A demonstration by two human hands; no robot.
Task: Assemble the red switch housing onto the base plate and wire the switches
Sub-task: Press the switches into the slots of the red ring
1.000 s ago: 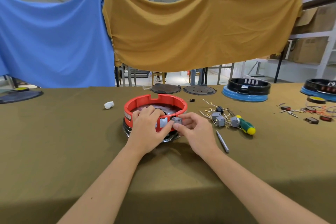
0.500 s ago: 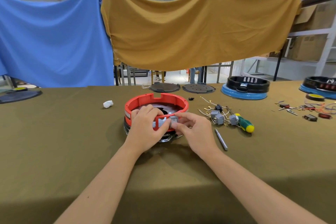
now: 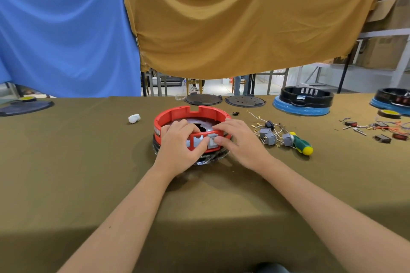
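Reaching forward from the bottom edge, both bare forearms converge on the red switch housing [image 3: 192, 115] at the middle of the olive-covered desk [image 3: 66, 173]. I see the housing, a ring with a notched far rim, seated on the dark base plate [image 3: 208, 158], whose glossy edge shows below its near wall. My left hand [image 3: 179, 148] is draped over the near-left rim, fingers curled down inside the ring and thumb pressed against the outer wall beside a grey switch [image 3: 212, 141] set in a window of that wall. My right hand [image 3: 240, 142] grasps the near-right rim the same way: fingers hooked over the top edge, thumb tip on the switch face. Both hands thus clasp the housing wall, and the two thumbs nearly meet at the switch. Inside the ring a dark floor with a central opening is partly visible between the hands. Just right of the housing lies a cluster of loose grey switches [image 3: 269, 137] with wire leads, and beside them a green-handled screwdriver [image 3: 302, 145] with a yellow cap. Farther back right, a black tray on a blue base [image 3: 304, 101] stands apart, holding small upright parts I cannot identify.
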